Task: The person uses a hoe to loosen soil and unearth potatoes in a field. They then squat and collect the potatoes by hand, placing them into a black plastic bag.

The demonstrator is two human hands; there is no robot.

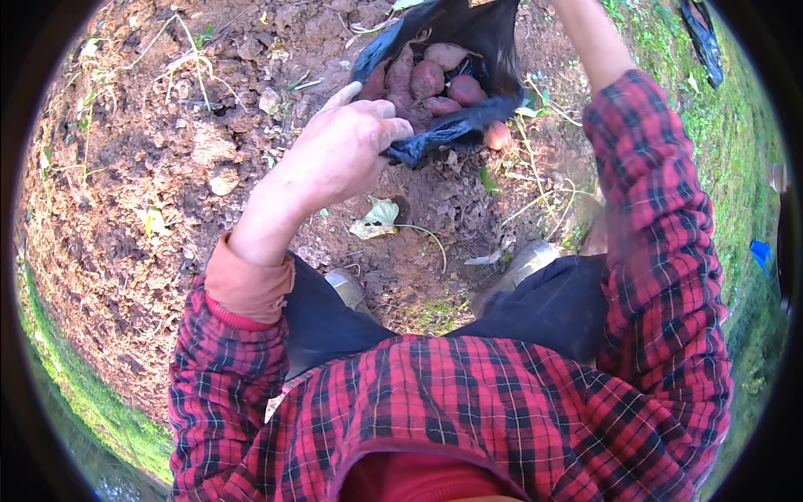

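Note:
A black plastic bag gapes wide at the top middle, with several reddish sweet potatoes inside it. My left hand is closed on the near left rim of this bag, its thumb and fingers pinching the folded plastic. Beyond the top edge of the picture my right hand is out of sight; only its bare forearm shows, reaching up past the bag's right side. Just outside the bag's near right rim, one more reddish sweet potato lies on the soil.
Clumpy brown soil with cut vines covers the ground to the left. A pale, withered leaf lies between the bag and my shoes. Grass runs along the right, where another dark plastic bag and a blue scrap lie.

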